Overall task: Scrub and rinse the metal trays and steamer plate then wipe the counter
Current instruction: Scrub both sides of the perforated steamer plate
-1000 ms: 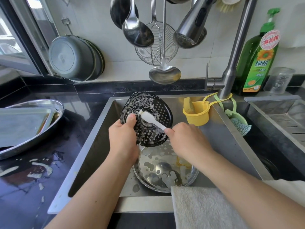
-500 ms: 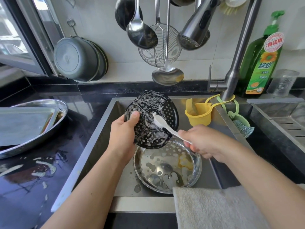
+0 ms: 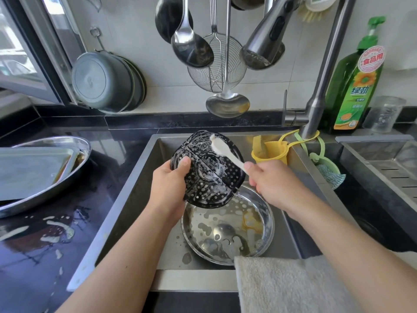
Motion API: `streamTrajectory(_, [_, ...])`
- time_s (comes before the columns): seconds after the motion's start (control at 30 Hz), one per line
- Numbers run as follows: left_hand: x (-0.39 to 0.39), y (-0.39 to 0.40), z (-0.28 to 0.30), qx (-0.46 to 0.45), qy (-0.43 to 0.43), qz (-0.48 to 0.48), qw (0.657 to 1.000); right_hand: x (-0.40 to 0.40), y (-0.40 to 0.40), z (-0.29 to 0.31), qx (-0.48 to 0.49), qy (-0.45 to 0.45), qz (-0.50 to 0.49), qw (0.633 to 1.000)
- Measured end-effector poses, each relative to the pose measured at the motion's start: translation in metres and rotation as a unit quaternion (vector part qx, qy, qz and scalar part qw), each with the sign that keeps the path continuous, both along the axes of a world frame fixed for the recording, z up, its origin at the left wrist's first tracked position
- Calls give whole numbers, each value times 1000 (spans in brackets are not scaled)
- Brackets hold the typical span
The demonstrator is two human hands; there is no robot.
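My left hand (image 3: 169,184) grips the left rim of a black perforated steamer plate (image 3: 209,184), held tilted above the sink (image 3: 144,177) and streaked with suds. A white brush (image 3: 225,152) is held by its handle in my right hand (image 3: 273,184), its head pressed against the plate's upper edge. Under the plate a round metal bowl (image 3: 228,231) with foam and yellow residue sits on the sink floor. On the counter at left, a rectangular metal tray (image 3: 29,170) lies inside an oval metal tray (image 3: 56,190).
Soapy puddles (image 3: 52,231) mark the black counter. A towel (image 3: 291,285) hangs over the sink's front edge. The faucet head (image 3: 264,41), ladles and a wire skimmer (image 3: 216,66) hang above. A yellow caddy (image 3: 270,150), green dish soap bottle (image 3: 354,86) and second basin (image 3: 388,163) are at right.
The brush head has slid from the plate's centre up to its top edge. My right hand moved right and up; the left hand keeps its grip on the plate.
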State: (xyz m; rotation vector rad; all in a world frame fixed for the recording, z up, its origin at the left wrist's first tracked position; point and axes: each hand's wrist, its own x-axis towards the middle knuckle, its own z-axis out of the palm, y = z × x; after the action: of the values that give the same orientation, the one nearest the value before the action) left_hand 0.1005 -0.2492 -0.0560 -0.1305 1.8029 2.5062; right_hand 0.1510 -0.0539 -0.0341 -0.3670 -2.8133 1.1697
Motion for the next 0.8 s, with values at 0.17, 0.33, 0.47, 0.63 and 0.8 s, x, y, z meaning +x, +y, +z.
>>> streamTrajectory(0.17, [8, 11, -5, -61, 19, -68, 996, -5, -22, -8, 70, -23, 30, 997])
streamTrajectory(0.33, [3, 8, -4, -25, 25, -6, 999, -8, -19, -11, 68, -28, 3, 997])
streamTrajectory(0.47, [-1, 3, -4, 3, 12, 24, 1000, -4, -16, -17, 71, -48, 8, 996])
streamTrajectory(0.63, [-2, -1, -1, 20, 13, 51, 998, -4, -10, -10, 48, 8, -4, 999])
streamTrajectory(0.8, [2, 3, -2, -4, 3, 5, 1000, -7, -13, -21, 116, -32, 10, 993])
